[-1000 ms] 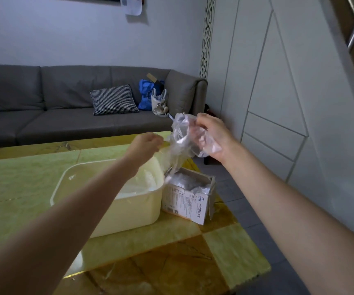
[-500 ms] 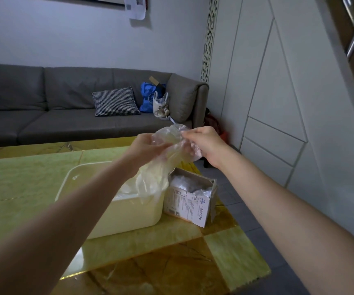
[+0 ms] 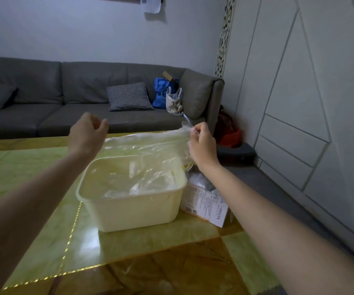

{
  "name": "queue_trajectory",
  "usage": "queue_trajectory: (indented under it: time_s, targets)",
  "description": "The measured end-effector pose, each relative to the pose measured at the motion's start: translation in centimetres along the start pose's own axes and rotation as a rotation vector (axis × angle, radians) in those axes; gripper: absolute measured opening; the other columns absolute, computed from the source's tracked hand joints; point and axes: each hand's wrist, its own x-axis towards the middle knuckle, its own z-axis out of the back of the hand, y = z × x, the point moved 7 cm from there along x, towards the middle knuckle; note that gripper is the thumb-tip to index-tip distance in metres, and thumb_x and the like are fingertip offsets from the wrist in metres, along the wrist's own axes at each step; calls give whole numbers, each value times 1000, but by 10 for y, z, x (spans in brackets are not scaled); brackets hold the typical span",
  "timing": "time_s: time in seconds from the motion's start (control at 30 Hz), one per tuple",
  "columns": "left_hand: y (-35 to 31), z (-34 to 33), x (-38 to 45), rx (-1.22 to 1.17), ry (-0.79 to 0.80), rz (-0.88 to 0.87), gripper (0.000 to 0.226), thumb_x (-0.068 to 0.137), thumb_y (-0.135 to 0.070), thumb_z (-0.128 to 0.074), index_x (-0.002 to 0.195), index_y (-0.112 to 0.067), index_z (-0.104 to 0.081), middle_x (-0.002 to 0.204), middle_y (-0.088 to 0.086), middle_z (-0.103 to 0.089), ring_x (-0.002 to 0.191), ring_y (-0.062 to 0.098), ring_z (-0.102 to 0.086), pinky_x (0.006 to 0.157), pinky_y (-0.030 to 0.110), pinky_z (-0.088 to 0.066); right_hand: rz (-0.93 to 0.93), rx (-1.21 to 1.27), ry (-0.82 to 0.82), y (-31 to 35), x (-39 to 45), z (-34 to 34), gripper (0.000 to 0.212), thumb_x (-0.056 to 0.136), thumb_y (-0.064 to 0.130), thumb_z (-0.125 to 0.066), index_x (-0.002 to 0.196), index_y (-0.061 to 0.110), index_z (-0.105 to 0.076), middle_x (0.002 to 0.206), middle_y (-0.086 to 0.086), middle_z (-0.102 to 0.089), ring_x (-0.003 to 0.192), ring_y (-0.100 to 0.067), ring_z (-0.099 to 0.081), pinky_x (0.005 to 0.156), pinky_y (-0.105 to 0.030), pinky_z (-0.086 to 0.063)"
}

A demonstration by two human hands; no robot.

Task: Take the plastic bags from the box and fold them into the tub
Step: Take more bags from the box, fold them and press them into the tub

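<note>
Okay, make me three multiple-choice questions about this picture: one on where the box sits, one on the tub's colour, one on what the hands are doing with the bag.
1. Where is the box relative to the tub?
A. Inside the tub
B. On the table, just to the tub's right
C. On the sofa

2. What colour is the tub?
A. Pale cream-yellow
B. Dark blue
C. Red

3. How is the plastic bag held?
A. Crumpled on the floor
B. Lying folded flat on the table
C. Stretched out above the tub between the two hands

Answers:
1 B: the box stands on the table close beside the tub's right wall.
2 A: the tub's walls and rim are pale cream-yellow.
3 C: the right hand pinches one end, and the bag spans to the left hand, whose grip is blurred.
</note>
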Motion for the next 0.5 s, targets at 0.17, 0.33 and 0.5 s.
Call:
queue_trajectory:
  time_s: [0.17,0.33,0.5]
  targets:
    - [-44,-58,-47,201,533,-523,53,82,-29,-67,128,-14,-47,128,12,-45,111,27,-50,94,37,-45,-46,-149,217,-6,-24,-68,20,101,11,-28,114,3,-41,98,-16,-54,97,-37,-57,69,-41,-39]
    - [11,-108,-80,629,1014,-324,82,80,-31,-70,145,-26,-21,142,7,-31,118,25,-49,99,36,-43,-64,-564,454,-14,-31,-94,60,94,-4,-28,149,7,-5,132,-22,-48,112,-37,-52,76,-38,-41]
    - [40,-128,-76,722,1106,-213,85,83,-25,-68,148,-26,-12,142,13,-37,119,28,-52,99,39,-44,175,-848,540,0,-30,-93,60,86,-11,-43,140,5,-21,116,-18,-53,87,-31,-53,64,-34,-37]
